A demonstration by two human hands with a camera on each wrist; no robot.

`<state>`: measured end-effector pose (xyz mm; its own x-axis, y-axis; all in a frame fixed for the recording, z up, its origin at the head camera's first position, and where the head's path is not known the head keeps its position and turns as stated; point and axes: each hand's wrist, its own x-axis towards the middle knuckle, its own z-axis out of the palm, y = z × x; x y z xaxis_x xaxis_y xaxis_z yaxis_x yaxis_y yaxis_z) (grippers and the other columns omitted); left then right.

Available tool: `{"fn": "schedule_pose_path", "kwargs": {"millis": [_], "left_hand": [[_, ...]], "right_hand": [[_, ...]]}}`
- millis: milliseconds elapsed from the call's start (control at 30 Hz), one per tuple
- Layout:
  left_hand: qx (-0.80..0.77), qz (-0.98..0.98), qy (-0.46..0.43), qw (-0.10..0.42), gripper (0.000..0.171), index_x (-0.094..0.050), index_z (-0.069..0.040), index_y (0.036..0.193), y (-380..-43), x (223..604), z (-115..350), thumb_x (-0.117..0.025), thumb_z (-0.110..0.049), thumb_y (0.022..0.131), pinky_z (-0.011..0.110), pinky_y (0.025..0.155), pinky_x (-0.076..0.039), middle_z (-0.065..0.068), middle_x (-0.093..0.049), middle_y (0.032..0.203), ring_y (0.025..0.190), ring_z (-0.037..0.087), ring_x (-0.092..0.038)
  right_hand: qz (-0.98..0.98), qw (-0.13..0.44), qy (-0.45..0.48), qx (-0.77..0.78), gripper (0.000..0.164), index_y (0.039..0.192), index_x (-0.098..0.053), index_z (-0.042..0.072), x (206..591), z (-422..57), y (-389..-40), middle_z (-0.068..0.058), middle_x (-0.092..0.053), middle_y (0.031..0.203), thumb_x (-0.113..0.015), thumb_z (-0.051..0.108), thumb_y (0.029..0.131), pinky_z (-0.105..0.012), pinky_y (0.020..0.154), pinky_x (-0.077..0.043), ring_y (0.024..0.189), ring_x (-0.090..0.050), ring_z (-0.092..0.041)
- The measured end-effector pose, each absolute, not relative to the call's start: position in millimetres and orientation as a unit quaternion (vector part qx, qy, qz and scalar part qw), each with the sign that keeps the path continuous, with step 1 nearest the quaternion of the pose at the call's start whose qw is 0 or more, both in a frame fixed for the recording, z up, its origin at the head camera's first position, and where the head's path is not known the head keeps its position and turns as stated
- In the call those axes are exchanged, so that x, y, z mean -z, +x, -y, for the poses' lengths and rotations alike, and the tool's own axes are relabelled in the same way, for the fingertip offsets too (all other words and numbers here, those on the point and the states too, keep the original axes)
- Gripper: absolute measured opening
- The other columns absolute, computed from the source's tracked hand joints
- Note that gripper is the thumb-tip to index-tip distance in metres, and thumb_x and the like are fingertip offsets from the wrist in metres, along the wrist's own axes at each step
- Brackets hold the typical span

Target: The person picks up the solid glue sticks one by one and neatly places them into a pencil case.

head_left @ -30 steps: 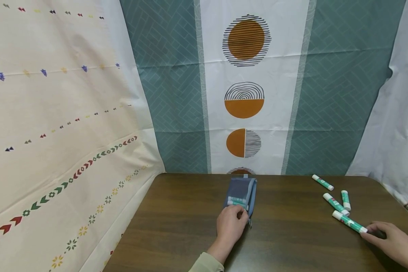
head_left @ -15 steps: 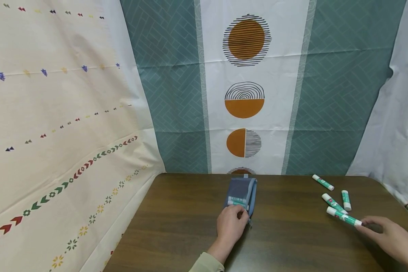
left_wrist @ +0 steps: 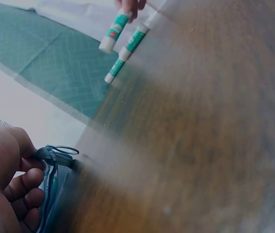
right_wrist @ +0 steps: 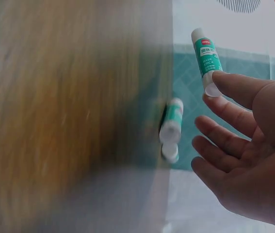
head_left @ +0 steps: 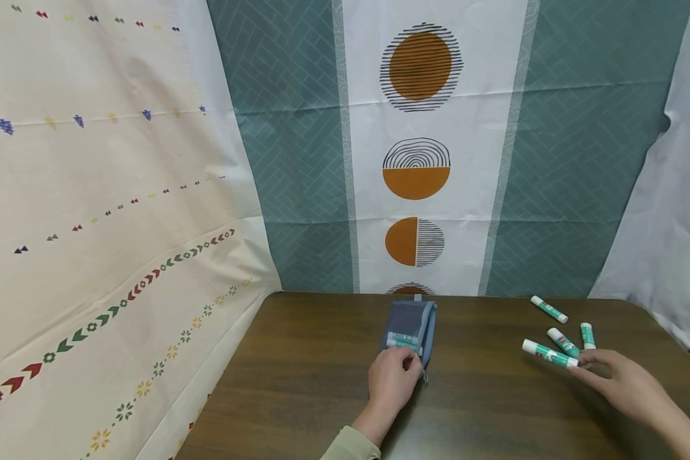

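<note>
A grey-blue zip pouch (head_left: 409, 316) lies on the wooden table. Through its mesh front, green-and-white glue sticks (head_left: 401, 340) show; their number is unclear. My left hand (head_left: 392, 378) pinches the pouch's near edge beside the zip pull, and the left wrist view shows the thumb and forefinger on that zipped edge (left_wrist: 55, 158). Farther right, my right hand (head_left: 623, 386) holds a glue stick (head_left: 550, 353) by one end between thumb and forefinger. This stick is raised off the table and points left, its other fingers loosely bent in the right wrist view.
Three more glue sticks lie at the table's right side: one near the back edge (head_left: 549, 309), one behind the held stick (head_left: 563, 342), and one beside it (head_left: 588, 336). Patterned cloth (head_left: 299, 191) hangs behind the table (head_left: 299, 383) and along its left.
My right hand has lifted the glue stick and carried it left, away from the others on the table. My left hand stays at the pouch.
</note>
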<state>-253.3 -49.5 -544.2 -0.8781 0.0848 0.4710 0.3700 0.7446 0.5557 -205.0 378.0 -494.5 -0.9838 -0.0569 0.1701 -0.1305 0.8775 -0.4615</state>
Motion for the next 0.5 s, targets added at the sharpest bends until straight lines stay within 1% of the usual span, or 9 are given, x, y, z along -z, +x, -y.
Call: {"fn": "schedule_pose_path", "kwargs": {"millis": [67, 100, 133, 167, 233, 300, 400, 500], "left_hand": [[0.334, 0.909, -0.126, 0.215, 0.019, -0.075, -0.029, 0.077, -252.8, 543.0, 49.3, -0.076, -0.021, 0.095, 0.029, 0.066, -0.047, -0.019, -0.057, 0.076, 0.073, 0.005, -0.056], [0.333, 0.910, -0.126, 0.214, 0.019, -0.075, -0.029, 0.078, -252.8, 542.6, 49.2, -0.076, -0.021, 0.095, 0.029, 0.066, -0.046, -0.019, -0.057, 0.076, 0.073, 0.005, -0.056], [0.333, 0.909, -0.127, 0.215, 0.018, -0.075, -0.029, 0.078, -252.8, 542.2, 49.1, -0.076, -0.021, 0.095, 0.029, 0.066, -0.046, -0.018, -0.057, 0.076, 0.073, 0.005, -0.056], [0.332, 0.909, -0.127, 0.216, 0.018, -0.075, -0.028, 0.078, -252.7, 541.8, 49.0, -0.076, -0.022, 0.095, 0.029, 0.065, -0.046, -0.018, -0.057, 0.076, 0.073, 0.005, -0.055], [0.331, 0.910, -0.127, 0.216, 0.018, -0.076, -0.028, 0.078, -252.7, 541.9, 48.8, -0.076, -0.022, 0.095, 0.029, 0.065, -0.046, -0.018, -0.057, 0.076, 0.073, 0.005, -0.055], [0.330, 0.910, -0.127, 0.216, 0.018, -0.075, -0.028, 0.078, -252.7, 542.2, 48.7, -0.076, -0.022, 0.095, 0.029, 0.065, -0.045, -0.018, -0.057, 0.076, 0.072, 0.005, -0.055], [0.329, 0.911, -0.125, 0.215, 0.018, -0.076, -0.028, 0.078, -252.4, 542.6, 48.7, -0.076, -0.022, 0.095, 0.029, 0.065, -0.045, -0.018, -0.057, 0.076, 0.073, 0.005, -0.055], [0.330, 0.910, -0.125, 0.216, 0.017, -0.076, -0.028, 0.078, -252.0, 542.3, 48.7, -0.076, -0.022, 0.094, 0.029, 0.065, -0.046, -0.018, -0.057, 0.076, 0.073, 0.005, -0.055]], "right_hand": [[0.963, 0.091, 0.059, -0.246, 0.028, 0.115, -0.076, 0.011, 493.6, -371.5, -208.8, -0.022, -0.074, 0.117, -0.079, 0.036, 0.103, -0.055, 0.075, -0.052, 0.105, -0.069, -0.045], [0.962, 0.099, 0.062, -0.246, 0.025, 0.113, -0.077, 0.013, 493.5, -368.0, -210.5, -0.017, -0.075, 0.114, -0.081, 0.036, 0.102, -0.051, 0.074, -0.051, 0.101, -0.069, -0.036], [0.961, 0.106, 0.066, -0.248, 0.024, 0.112, -0.076, 0.014, 493.4, -364.7, -212.4, -0.015, -0.075, 0.112, -0.081, 0.035, 0.101, -0.048, 0.073, -0.050, 0.097, -0.067, -0.030], [0.959, 0.111, 0.071, -0.251, 0.022, 0.110, -0.077, 0.015, 493.5, -361.4, -214.4, -0.013, -0.075, 0.112, -0.083, 0.034, 0.100, -0.047, 0.073, -0.049, 0.094, -0.066, -0.025], [0.956, 0.120, 0.076, -0.255, 0.020, 0.109, -0.077, 0.017, 493.5, -354.7, -217.9, -0.011, -0.075, 0.112, -0.084, 0.032, 0.099, -0.047, 0.075, -0.050, 0.092, -0.065, -0.021], [0.956, 0.118, 0.080, -0.258, 0.020, 0.110, -0.078, 0.017, 493.5, -348.2, -221.4, -0.011, -0.076, 0.114, -0.084, 0.032, 0.099, -0.049, 0.077, -0.051, 0.096, -0.066, -0.022], [0.953, 0.113, 0.088, -0.266, 0.021, 0.112, -0.078, 0.016, 494.3, -338.8, -227.0, -0.015, -0.076, 0.121, -0.083, 0.032, 0.100, -0.053, 0.082, -0.052, 0.110, -0.070, -0.036], [0.951, 0.113, 0.093, -0.273, 0.023, 0.113, -0.078, 0.014, 496.5, -329.6, -232.5, -0.017, -0.076, 0.123, -0.082, 0.033, 0.101, -0.053, 0.085, -0.053, 0.116, -0.069, -0.042]]}}
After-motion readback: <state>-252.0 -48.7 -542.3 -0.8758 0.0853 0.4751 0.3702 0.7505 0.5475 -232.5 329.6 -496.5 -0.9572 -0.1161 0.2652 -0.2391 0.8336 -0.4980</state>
